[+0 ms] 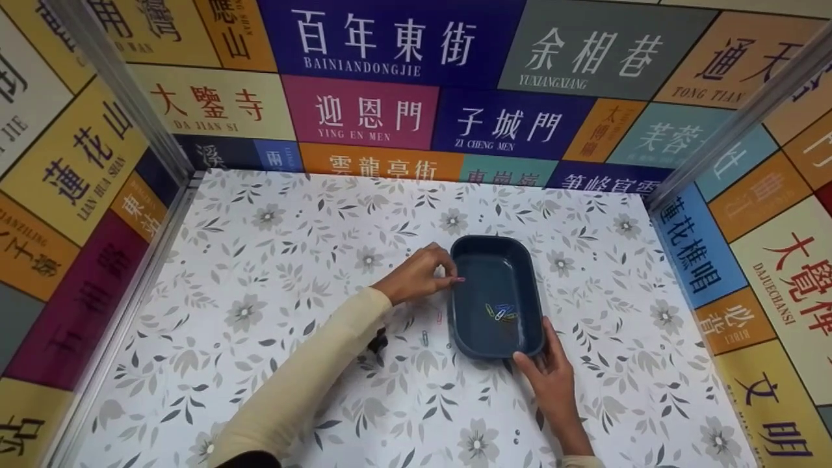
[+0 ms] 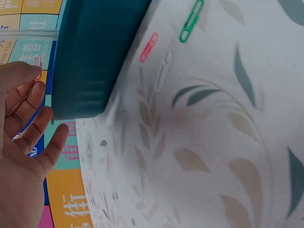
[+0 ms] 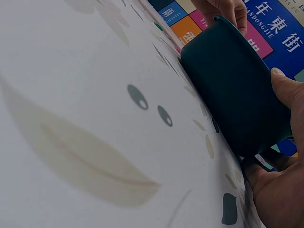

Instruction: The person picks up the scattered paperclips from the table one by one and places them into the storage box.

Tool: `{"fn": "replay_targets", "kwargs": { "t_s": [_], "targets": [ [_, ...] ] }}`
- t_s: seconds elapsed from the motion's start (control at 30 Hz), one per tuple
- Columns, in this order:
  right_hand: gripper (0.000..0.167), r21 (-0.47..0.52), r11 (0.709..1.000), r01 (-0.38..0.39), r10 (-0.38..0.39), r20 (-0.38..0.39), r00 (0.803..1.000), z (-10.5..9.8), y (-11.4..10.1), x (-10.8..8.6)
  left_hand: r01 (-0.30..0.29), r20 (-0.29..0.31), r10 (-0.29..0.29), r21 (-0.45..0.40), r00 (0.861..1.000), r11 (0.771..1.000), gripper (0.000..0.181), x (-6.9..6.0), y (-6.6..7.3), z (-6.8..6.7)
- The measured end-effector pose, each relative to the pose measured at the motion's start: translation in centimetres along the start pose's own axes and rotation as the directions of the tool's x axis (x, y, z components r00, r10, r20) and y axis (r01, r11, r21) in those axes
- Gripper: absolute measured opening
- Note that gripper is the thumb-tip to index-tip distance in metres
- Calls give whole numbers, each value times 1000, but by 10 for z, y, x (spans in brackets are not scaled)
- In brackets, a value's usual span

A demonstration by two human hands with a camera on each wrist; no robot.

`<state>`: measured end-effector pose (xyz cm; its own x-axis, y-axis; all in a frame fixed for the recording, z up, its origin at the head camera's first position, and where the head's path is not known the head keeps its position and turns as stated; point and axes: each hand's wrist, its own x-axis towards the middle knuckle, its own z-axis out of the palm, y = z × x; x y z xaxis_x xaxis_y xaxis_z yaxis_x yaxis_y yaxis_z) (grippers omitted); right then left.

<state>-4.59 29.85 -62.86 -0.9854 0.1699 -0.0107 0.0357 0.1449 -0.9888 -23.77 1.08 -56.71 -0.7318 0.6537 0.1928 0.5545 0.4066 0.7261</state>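
Over the left rim of a dark blue-green plastic box (image 1: 491, 276), my left hand (image 1: 421, 276) pinches a pink paper clip (image 2: 38, 68) between thumb and fingertip. Its other fingers are spread loosely in the left wrist view. My right hand (image 1: 554, 380) grips the box's near right corner, its thumb at the rim (image 3: 279, 78) and its fingers around the lower side. Several coloured paper clips (image 1: 500, 312) lie on the floor of the box. On the tablecloth left of it are a pink clip (image 2: 149, 47), a whitish clip (image 2: 163, 70) and a green clip (image 2: 192, 21).
A white leaf-and-flower cloth (image 1: 312, 247) covers the table. Panels with Chinese street names (image 1: 364, 107) stand along the back and both sides. A small black object (image 1: 377, 341) shows beside the left forearm, partly hidden by it.
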Motion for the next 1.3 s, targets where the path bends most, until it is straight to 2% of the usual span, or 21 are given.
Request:
{"fn": "replay_targets", "kwargs": {
  "t_s": [0.33,0.73,0.9,1.07,1.2,1.3],
  "targets": [
    [89,3,1000,12,-12,-11,1000,1,1,0,-25,7,24,56,1000,998,11,18,10,7],
    [89,31,999,-6,6,-8,1000,1,0,0,41,-1,-41,113,999,993,13,28,19,12],
    [89,22,1000,-3,3,-7,1000,0,1,0,45,-5,-45,146,999,988,15,34,23,13],
    [90,-1,1000,-25,25,-4,1000,-1,1,0,58,36,-64,152,997,987,17,43,30,13],
    [90,2,1000,-28,28,-14,1000,0,1,1,85,85,-94,113,992,990,15,49,35,13],
    [90,13,1000,-28,28,-19,999,0,1,1,82,107,-90,81,990,993,14,53,36,15]
  ]
}}
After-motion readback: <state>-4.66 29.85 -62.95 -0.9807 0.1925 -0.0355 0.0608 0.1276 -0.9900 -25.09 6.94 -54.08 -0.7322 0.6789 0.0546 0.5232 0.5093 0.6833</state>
